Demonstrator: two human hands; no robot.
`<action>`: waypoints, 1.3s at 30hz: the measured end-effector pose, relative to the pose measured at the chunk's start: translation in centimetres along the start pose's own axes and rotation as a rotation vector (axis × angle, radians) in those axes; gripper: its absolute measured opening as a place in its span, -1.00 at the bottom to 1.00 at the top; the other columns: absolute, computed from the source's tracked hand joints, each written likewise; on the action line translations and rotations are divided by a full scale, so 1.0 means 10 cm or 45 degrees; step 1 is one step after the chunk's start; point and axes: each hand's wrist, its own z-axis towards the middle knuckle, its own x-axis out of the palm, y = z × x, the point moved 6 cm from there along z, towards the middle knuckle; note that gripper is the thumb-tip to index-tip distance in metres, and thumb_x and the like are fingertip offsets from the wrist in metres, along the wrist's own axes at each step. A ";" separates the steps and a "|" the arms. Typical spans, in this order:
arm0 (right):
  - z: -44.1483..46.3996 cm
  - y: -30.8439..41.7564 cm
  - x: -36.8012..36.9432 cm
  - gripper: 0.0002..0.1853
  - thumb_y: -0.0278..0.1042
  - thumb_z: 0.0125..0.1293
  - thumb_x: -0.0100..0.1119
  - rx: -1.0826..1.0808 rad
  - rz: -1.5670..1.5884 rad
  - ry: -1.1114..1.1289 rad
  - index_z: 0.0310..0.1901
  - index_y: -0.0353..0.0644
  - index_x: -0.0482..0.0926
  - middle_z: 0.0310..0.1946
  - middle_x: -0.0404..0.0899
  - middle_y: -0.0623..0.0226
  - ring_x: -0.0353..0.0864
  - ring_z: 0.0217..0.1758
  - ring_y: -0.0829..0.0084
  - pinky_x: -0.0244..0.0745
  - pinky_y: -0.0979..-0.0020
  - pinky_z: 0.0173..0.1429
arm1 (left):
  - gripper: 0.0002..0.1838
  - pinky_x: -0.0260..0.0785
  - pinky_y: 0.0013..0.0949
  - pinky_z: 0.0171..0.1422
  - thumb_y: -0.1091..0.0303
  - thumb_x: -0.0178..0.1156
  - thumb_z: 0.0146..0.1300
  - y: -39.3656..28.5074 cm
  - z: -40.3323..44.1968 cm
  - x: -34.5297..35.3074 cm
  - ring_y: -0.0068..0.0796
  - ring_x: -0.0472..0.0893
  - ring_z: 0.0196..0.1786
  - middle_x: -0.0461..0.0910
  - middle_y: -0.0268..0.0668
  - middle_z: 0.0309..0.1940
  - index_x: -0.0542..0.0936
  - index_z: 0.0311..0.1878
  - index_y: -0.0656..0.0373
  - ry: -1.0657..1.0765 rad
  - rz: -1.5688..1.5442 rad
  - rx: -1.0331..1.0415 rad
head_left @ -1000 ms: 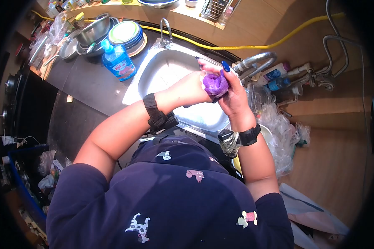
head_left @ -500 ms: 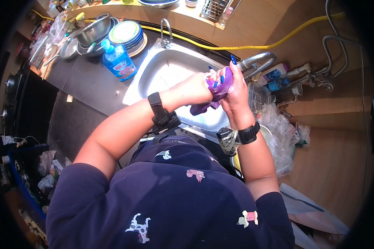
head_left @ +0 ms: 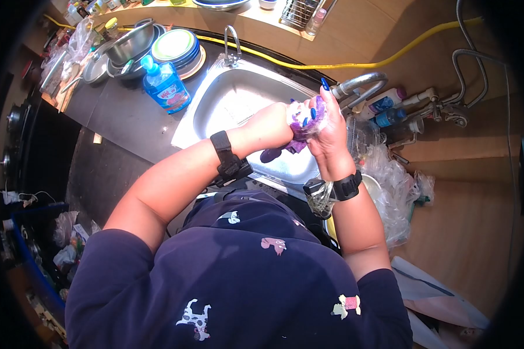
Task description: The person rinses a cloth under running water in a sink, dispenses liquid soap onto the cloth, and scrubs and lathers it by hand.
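Note:
Over the metal sink [head_left: 215, 104] a wet purple cloth [head_left: 297, 146] is bunched between my two hands, with white suds on it. My left hand [head_left: 272, 125] is a closed fist pressed against the cloth from the left. My right hand [head_left: 330, 131] wraps the cloth from the right, its blue-nailed fingers curled over it and one nail pointing up. A loose end of the cloth hangs below my left fist. Part of the cloth is hidden inside both hands.
A blue soap bottle [head_left: 166, 88] stands on the dark counter [head_left: 108, 119] left of the sink. Behind it are stacked plates [head_left: 174, 45] and a metal pot [head_left: 131, 46]. A curved faucet [head_left: 364, 81] reaches in from the right, near plastic bags [head_left: 390, 192]. A yellow hose [head_left: 384, 63] runs along the back.
My left fist has rolled slightly against the cloth, and more white suds show between my hands. The hanging end of the cloth has drawn up a little.

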 end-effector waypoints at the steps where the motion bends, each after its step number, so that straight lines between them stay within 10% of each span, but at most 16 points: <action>1: -0.01 0.00 0.02 -0.75 -0.18 0.31 0.02 0.010 0.008 0.020 -0.41 -0.18 0.43 -0.56 0.41 0.37 0.44 -0.44 0.49 0.38 0.48 -0.28 | -0.81 0.41 -0.31 -0.24 0.40 0.09 0.02 -0.01 -0.01 -0.01 -0.15 0.61 -0.37 0.59 -0.06 -0.47 0.56 -0.28 0.23 -0.001 0.010 -0.016; 15: 0.07 0.04 -0.02 -0.66 -0.09 0.32 -0.05 0.069 0.350 0.060 -0.51 -0.14 0.40 -0.56 0.41 0.35 0.51 -0.20 0.27 0.38 0.21 0.06 | -0.57 0.40 -0.40 -0.08 0.47 0.20 -0.14 0.74 0.25 -0.07 -0.42 0.56 -0.19 0.56 -0.16 -0.24 0.48 -0.08 0.28 -0.325 -0.263 -0.120; 20: 0.03 0.08 -0.01 -0.68 -0.09 0.32 -0.05 0.029 0.331 -0.029 -0.46 -0.15 0.42 -0.50 0.48 0.30 0.52 -0.11 0.23 0.34 0.21 0.15 | -0.58 0.54 -0.37 -0.22 0.68 0.01 -0.12 0.55 0.07 0.10 -0.38 0.58 -0.29 0.53 -0.20 -0.23 0.46 -0.08 0.28 0.115 -1.362 -0.422; 23: 0.03 0.08 0.00 -0.68 -0.05 0.32 -0.03 -0.016 0.239 0.038 -0.37 -0.16 0.45 -0.34 0.54 0.25 0.51 -0.07 0.26 0.35 0.21 0.15 | -0.52 0.54 -0.31 -0.17 0.67 -0.02 -0.14 0.62 0.14 0.05 -0.28 0.59 -0.24 0.51 -0.16 -0.15 0.41 -0.01 0.32 0.380 -1.933 -0.052; 25: 0.07 0.01 -0.11 -0.66 -0.01 0.32 -0.02 -0.068 0.135 -0.052 -0.29 -0.17 0.46 -0.23 0.54 0.22 0.51 -0.04 0.29 0.36 0.22 0.14 | -0.34 0.29 -0.12 0.24 0.61 -0.02 -0.15 0.21 0.01 -0.16 -0.24 0.47 0.08 0.43 -0.10 0.04 0.28 0.18 0.29 0.380 -2.087 0.063; 30: 0.01 -0.13 -0.02 -0.56 0.05 0.32 -0.05 0.315 0.370 0.131 -0.06 -0.21 0.44 -0.11 0.52 0.23 0.51 -0.02 0.35 0.39 0.26 0.14 | -0.45 0.21 -0.25 0.31 0.45 0.09 0.10 0.04 -0.02 -0.16 -0.34 0.41 0.16 0.39 -0.17 0.12 0.29 0.22 0.25 0.429 -1.817 0.163; 39: -0.05 -0.22 0.10 -0.52 -0.02 0.37 -0.13 0.382 0.189 0.277 0.08 -0.29 0.37 0.00 0.47 0.20 0.49 0.04 0.35 0.41 0.27 0.14 | -0.70 0.36 -0.46 -0.01 0.21 -0.07 0.38 0.30 0.10 -0.20 -0.56 0.52 -0.16 0.55 -0.30 -0.19 0.48 -0.06 0.25 -0.290 -1.199 0.305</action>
